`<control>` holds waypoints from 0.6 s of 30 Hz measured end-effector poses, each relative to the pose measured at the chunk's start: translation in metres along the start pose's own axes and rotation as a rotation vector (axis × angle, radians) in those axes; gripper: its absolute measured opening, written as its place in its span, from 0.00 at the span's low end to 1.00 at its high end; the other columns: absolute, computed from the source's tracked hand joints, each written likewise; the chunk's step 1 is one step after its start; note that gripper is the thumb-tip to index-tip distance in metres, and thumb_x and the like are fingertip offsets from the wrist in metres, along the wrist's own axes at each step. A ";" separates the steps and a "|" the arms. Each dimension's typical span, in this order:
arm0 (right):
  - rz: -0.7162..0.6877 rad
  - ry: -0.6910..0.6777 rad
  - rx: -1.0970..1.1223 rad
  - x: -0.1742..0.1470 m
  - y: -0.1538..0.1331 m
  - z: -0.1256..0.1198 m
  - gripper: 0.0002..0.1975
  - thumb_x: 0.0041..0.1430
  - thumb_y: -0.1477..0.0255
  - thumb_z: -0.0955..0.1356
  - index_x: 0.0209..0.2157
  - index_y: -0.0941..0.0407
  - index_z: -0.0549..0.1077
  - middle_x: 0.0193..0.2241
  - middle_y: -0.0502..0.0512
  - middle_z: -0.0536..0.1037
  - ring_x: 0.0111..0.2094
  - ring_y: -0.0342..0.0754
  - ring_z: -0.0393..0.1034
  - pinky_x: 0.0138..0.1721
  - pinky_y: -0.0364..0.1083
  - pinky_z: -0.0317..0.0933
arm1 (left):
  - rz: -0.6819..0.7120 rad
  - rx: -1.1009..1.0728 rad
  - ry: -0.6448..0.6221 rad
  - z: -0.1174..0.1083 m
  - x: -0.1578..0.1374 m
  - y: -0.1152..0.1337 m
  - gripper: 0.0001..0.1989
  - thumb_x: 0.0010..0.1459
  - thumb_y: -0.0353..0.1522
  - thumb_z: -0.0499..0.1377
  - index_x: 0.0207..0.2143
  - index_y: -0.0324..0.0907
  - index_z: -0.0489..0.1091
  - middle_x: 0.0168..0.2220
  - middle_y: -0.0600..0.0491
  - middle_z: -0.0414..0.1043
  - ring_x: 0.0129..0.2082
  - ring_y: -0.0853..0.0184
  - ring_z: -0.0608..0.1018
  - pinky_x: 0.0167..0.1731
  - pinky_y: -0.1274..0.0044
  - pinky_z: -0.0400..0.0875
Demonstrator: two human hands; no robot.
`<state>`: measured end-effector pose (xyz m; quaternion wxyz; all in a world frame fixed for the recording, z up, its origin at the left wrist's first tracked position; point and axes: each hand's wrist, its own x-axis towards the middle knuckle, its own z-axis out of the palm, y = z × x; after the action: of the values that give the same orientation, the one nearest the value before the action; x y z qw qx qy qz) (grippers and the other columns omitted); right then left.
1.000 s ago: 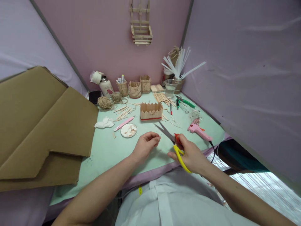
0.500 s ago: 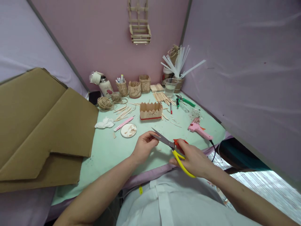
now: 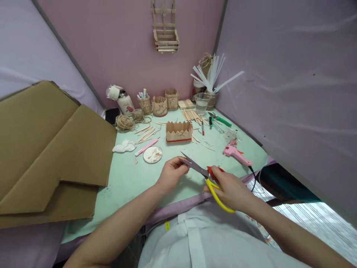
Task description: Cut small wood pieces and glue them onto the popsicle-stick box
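My right hand point(image 3: 230, 188) is closed round the handles of a pair of scissors point(image 3: 198, 168), one handle yellow and the other red. The dark blades point up and left, slightly parted at their tips. At the blades, the fingers of my left hand point(image 3: 173, 172) are pinched together; what they hold, if anything, is too small and hidden to make out. Beyond both hands stands a wooden box with a zigzag top edge point(image 3: 179, 133) and a red band at its base. A round white dish point(image 3: 152, 154) with small wood bits lies left of the box.
A pink glue gun point(image 3: 237, 154) with its cord lies at the right, near green-handled pliers point(image 3: 223, 120). Wooden sticks point(image 3: 192, 115), twine point(image 3: 124, 123), a cup of water point(image 3: 202, 104) and a pink craft knife point(image 3: 147, 146) are farther back. Large cardboard point(image 3: 55, 149) covers the left side.
My right hand and the scissors have shifted very slightly right and down. My left hand stays almost in the same place, fingers still pinched.
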<state>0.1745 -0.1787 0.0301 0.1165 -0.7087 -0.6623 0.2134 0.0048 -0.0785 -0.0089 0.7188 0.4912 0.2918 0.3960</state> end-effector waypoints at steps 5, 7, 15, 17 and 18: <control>-0.030 -0.089 0.187 0.001 0.007 0.000 0.08 0.58 0.68 0.60 0.27 0.52 0.53 0.23 0.48 0.74 0.24 0.45 0.65 0.25 0.42 0.50 | -0.067 0.101 0.006 0.000 0.000 0.002 0.05 0.44 0.31 0.62 0.26 0.38 0.72 0.21 0.56 0.66 0.23 0.74 0.64 0.26 0.79 0.59; -0.026 -0.097 0.291 0.003 0.011 0.000 0.08 0.58 0.68 0.59 0.27 0.52 0.53 0.24 0.47 0.74 0.24 0.44 0.65 0.25 0.41 0.51 | -0.099 0.090 0.008 0.001 0.000 0.004 0.07 0.44 0.33 0.63 0.26 0.38 0.72 0.20 0.57 0.65 0.22 0.75 0.64 0.25 0.80 0.58; -0.029 0.182 0.626 0.015 0.001 0.003 0.13 0.51 0.62 0.67 0.28 0.53 0.59 0.24 0.46 0.67 0.24 0.42 0.57 0.25 0.42 0.53 | -0.257 -0.027 -0.020 0.004 -0.001 0.010 0.12 0.42 0.36 0.66 0.28 0.37 0.72 0.22 0.55 0.66 0.22 0.76 0.65 0.25 0.81 0.58; -0.040 0.263 0.684 0.018 -0.007 0.006 0.11 0.51 0.63 0.67 0.32 0.54 0.63 0.25 0.47 0.66 0.22 0.41 0.54 0.24 0.41 0.52 | -0.289 -0.038 -0.032 0.004 -0.001 0.010 0.13 0.42 0.36 0.67 0.27 0.37 0.73 0.23 0.55 0.66 0.22 0.76 0.65 0.24 0.81 0.58; -0.043 0.293 0.698 0.020 -0.011 0.008 0.11 0.51 0.64 0.67 0.34 0.54 0.65 0.25 0.47 0.66 0.21 0.40 0.53 0.23 0.41 0.51 | -0.300 -0.043 -0.038 0.004 -0.001 0.010 0.13 0.42 0.36 0.67 0.27 0.36 0.73 0.23 0.55 0.66 0.22 0.77 0.65 0.24 0.82 0.58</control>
<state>0.1622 -0.1584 0.0250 0.4487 -0.6354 -0.5408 0.3200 0.0044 -0.0793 0.0013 0.7857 0.4339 0.3399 0.2809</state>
